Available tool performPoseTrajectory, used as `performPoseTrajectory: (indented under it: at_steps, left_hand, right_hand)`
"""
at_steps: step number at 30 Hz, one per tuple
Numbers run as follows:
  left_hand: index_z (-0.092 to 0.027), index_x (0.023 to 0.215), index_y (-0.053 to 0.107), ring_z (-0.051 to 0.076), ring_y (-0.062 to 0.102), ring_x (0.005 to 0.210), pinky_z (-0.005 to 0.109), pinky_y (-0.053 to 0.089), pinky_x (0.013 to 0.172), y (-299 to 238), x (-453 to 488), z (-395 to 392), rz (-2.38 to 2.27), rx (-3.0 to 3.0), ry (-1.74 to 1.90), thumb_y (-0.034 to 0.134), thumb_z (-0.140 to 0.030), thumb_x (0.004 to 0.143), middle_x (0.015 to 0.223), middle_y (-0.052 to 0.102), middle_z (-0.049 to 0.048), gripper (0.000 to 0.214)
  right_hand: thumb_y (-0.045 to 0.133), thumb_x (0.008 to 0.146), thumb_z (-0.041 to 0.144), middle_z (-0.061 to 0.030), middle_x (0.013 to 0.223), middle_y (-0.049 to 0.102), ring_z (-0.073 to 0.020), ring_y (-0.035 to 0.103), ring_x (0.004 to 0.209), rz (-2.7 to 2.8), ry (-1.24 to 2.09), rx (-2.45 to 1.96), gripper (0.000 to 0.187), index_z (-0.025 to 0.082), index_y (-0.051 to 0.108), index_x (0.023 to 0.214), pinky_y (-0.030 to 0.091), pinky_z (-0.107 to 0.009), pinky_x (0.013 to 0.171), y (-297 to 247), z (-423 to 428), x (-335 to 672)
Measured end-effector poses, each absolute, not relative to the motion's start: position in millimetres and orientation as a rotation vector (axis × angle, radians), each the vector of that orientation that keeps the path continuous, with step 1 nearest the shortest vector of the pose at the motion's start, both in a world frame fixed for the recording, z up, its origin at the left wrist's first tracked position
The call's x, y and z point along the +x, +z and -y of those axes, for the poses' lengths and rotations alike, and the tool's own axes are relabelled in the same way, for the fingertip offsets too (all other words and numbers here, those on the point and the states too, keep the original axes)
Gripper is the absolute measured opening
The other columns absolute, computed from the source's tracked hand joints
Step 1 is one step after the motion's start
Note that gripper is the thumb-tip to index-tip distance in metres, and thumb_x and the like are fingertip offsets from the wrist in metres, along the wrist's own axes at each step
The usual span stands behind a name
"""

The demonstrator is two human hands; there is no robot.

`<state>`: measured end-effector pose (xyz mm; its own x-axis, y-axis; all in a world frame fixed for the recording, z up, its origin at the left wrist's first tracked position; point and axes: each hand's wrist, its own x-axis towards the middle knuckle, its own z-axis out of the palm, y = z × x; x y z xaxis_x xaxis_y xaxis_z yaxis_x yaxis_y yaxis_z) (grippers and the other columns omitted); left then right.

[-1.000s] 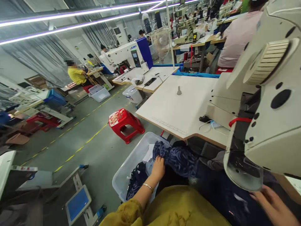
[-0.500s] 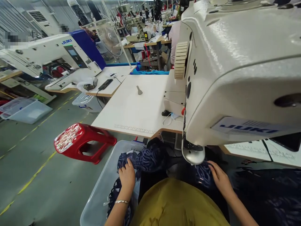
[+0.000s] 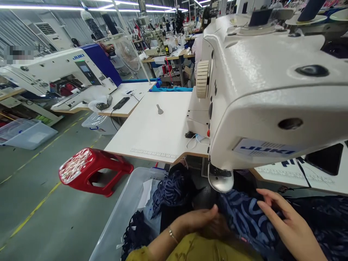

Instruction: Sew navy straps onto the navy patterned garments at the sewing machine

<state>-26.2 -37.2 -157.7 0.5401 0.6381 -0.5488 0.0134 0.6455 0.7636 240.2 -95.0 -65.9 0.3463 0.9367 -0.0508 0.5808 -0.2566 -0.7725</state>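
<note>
Dark navy fabric with a swirling blue pattern (image 3: 247,214) lies over my lap, below the sewing machine's metal end (image 3: 221,181). My right hand (image 3: 288,217) is over its right side, thumb and index finger apart with a gap between them. By the fabric's left edge, in front of my body, is my left hand (image 3: 205,222). Its thumb points right; the other fingers are shaded and partly hidden, so a hold cannot be made out. More bunched patterned fabric (image 3: 170,192) hangs by the clear plastic bin (image 3: 111,224) on the left.
The white JUKI sewing machine (image 3: 261,101) looms close at the right. Its white tabletop (image 3: 154,127) carries a small grey tool (image 3: 159,109). A red stool (image 3: 100,170) is on the floor at left. A black phone (image 3: 324,159) lies on the right tabletop.
My left hand has let go of the bunched fabric at the bin and moved right, in front of my body. My right hand has released its pinch; patterned fabric now spreads wider there.
</note>
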Motion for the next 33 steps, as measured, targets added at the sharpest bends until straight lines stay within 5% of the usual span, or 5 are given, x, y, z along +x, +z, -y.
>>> performPoseTrajectory:
  at_steps: [5, 16, 25, 29, 33]
  left_hand:
    - [-0.014, 0.107, 0.064, 0.024, 0.065, 0.099, 0.035, 0.050, 0.089, -144, 14, 17, -0.823, 0.633, 0.698, 0.059, -0.065, 0.083, 0.100, 0.067, 0.0110, 0.056]
    - [-0.015, 0.082, 0.072, 0.015, 0.063, 0.071, 0.022, 0.053, 0.061, -31, -43, 11, -0.896, 0.950, 0.808, 0.076, -0.037, 0.078, 0.082, 0.070, 0.0034, 0.022]
    - [-0.024, 0.125, 0.058, 0.012, 0.069, 0.080, 0.020, 0.054, 0.076, 19, -27, 18, -0.746, 1.770, 0.682, 0.053, -0.027, 0.096, 0.098, 0.071, 0.0021, 0.029]
    - [-0.021, 0.128, 0.052, 0.014, 0.069, 0.075, 0.022, 0.057, 0.066, 10, -13, 8, -0.897, 1.875, 0.832, 0.052, -0.032, 0.097, 0.102, 0.070, 0.0063, 0.033]
    - [-0.017, 0.122, 0.057, 0.021, 0.062, 0.109, 0.035, 0.051, 0.093, -2, -9, -3, -1.057, 2.570, 1.209, 0.051, -0.021, 0.096, 0.115, 0.066, 0.0113, 0.027]
  right_hand:
    - [0.056, 0.087, 0.051, 0.0006, 0.080, 0.058, -0.0150, 0.063, 0.073, 1.433, 0.525, -1.817, 0.029, 0.031, 0.065, 0.105, 0.053, -0.021, 0.069, -57, 104, 236]
    - [0.050, 0.093, 0.044, -0.0099, 0.132, 0.061, -0.0274, 0.057, 0.122, 1.943, 0.731, -1.373, 0.042, 0.026, 0.058, 0.131, 0.049, -0.039, 0.099, -78, 69, 181]
    - [0.059, 0.086, 0.049, -0.0001, 0.082, 0.069, -0.0186, 0.068, 0.077, 1.558, 1.053, -1.398, 0.030, 0.028, 0.067, 0.106, 0.055, -0.023, 0.072, -31, 66, 175]
    - [0.055, 0.087, 0.053, 0.0028, 0.068, 0.058, -0.0148, 0.058, 0.063, 1.421, 0.913, -1.618, 0.028, 0.026, 0.061, 0.085, 0.049, -0.020, 0.058, -21, 58, 186]
    - [0.049, 0.090, 0.055, 0.0053, 0.066, 0.039, -0.0134, 0.047, 0.061, 1.430, 0.869, -1.658, 0.031, 0.025, 0.048, 0.083, 0.044, -0.023, 0.057, -24, 33, 186]
